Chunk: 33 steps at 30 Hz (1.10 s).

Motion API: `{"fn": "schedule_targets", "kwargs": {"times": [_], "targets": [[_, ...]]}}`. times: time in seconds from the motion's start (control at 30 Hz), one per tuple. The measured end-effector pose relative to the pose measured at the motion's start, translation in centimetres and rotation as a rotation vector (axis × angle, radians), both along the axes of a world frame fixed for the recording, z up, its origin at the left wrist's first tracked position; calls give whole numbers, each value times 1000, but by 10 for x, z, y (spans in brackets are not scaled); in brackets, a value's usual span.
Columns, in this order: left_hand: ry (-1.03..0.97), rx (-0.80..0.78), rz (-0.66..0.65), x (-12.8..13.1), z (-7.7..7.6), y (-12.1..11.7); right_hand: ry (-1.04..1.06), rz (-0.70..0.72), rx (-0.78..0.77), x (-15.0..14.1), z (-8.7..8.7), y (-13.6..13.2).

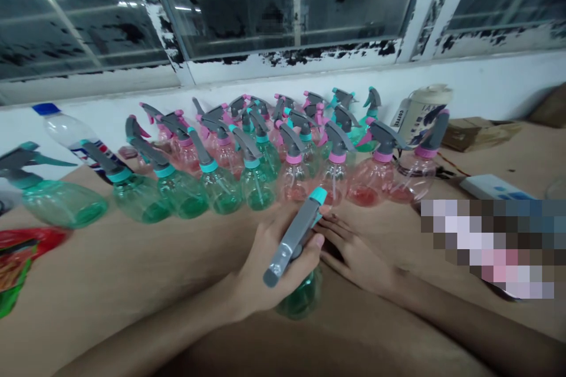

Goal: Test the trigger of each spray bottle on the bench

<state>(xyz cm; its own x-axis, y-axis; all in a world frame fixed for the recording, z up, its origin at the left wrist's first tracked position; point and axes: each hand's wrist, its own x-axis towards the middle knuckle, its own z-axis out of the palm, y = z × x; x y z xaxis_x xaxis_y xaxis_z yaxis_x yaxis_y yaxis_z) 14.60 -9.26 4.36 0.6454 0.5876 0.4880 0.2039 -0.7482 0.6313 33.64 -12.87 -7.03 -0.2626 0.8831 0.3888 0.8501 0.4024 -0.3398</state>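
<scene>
In the middle foreground my left hand [256, 262] is wrapped round the neck of a green spray bottle [294, 232] with a grey sprayer head and a turquoise nozzle. The nozzle points away from me, and the clear green body shows partly below the hand. My right hand [365, 256] lies low over the table just right of this bottle, fingers stretched out towards it. Its fingertips are partly hidden behind the bottle. Beyond both hands stand rows of similar bottles, among them a green spray bottle [259, 188] and a pink spray bottle [333, 182].
A plastic drink bottle with a blue cap [66, 129] leans at the back left. At far left lies a red and green packet [22, 259]. A coffee cup [422, 112], a cardboard box [473, 132] and a white-blue box [495, 187] are on the right. Windows rise behind.
</scene>
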Motion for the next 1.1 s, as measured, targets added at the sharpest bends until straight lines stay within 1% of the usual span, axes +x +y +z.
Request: {"fn": "schedule_targets", "kwargs": {"times": [0.17,0.37,0.47,0.6,0.77,0.9,0.97,1.1], "targets": [[0,17,-5,1,0,3,-3,9,14,0,2,0],[63,138,-12,2,11,7,-13,6,17,1,1,0],[47,118,-29,1,13,7,-9,-3,2,1,2,0],[28,58,-15,-1,11,6,-13,-3,-9,1,2,0],[-42,35,-59,-3,7,12,-27,-12,3,1,1,-1],[-54,1,-6,-2,5,17,-37,-12,16,1,0,0],[-53,10,6,-2,4,17,-37,-15,18,1,0,0],[-38,65,-36,-1,1,18,-46,-10,10,1,1,-1]]}}
